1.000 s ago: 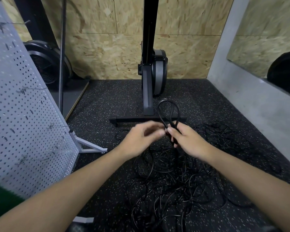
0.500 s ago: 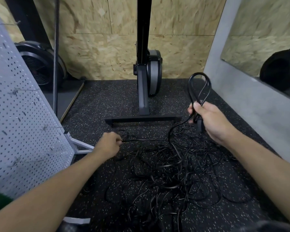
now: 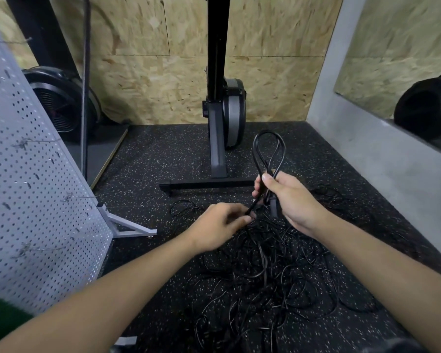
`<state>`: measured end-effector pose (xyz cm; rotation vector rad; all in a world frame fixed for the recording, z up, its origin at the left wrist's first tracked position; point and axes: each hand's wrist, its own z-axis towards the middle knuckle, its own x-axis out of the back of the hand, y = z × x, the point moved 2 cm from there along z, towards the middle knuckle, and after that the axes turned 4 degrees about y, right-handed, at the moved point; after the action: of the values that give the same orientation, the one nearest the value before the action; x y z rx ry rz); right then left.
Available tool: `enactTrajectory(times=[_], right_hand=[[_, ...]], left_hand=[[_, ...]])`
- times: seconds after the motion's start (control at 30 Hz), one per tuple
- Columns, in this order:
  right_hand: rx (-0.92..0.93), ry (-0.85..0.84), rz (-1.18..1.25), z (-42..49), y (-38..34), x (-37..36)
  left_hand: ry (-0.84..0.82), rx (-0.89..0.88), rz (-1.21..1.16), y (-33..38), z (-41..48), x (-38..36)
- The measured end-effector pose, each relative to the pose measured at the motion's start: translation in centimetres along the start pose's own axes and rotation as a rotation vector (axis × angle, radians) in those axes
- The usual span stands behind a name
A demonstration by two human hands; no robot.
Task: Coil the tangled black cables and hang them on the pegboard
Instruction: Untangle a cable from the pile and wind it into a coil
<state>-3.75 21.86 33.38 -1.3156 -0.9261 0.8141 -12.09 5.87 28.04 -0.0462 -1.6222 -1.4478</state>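
The left grip (image 3: pixel 217 225), out left a moment ago, now pinches the cable (image 3: pixel 253 207) just below the right grip (image 3: pixel 292 200), whose loops (image 3: pixel 268 148) sit lower and further left.

The pegboard (image 3: pixel 36 200) is cut off by the left edge, its wire hooks (image 3: pixel 33 141) too blurred to read. The lower part of the coiled loop (image 3: pixel 268 151) is hidden inside the right hand (image 3: pixel 294 200), and the left hand (image 3: pixel 218 229) covers the end of the strand (image 3: pixel 253 208) it pinches. The tangled cables (image 3: pixel 265 276) run off the bottom edge.
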Motion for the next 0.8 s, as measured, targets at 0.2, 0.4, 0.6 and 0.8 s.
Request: enactTrajectory(times=[0.2, 0.4, 0.6, 0.8], right_hand=[[0.007, 0.016, 0.011, -0.1, 0.1, -0.4], [0.003, -0.043, 0.023, -0.2, 0.6, -1.3], [-0.026, -0.018, 0.011, -0.6, 0.5, -1.5], [-0.058, -0.082, 0.048, -0.7, 0.4, -1.5]], left_hand=[[0.169, -0.004, -0.078, 0.8, -0.1, 0.4], [0.194, 0.125, -0.350, 1.5, -0.3, 0.3], [-0.046, 0.151, -0.332, 0.6, -0.6, -0.8], [-0.064, 0.133, -0.392, 0.4, -0.5, -0.9]])
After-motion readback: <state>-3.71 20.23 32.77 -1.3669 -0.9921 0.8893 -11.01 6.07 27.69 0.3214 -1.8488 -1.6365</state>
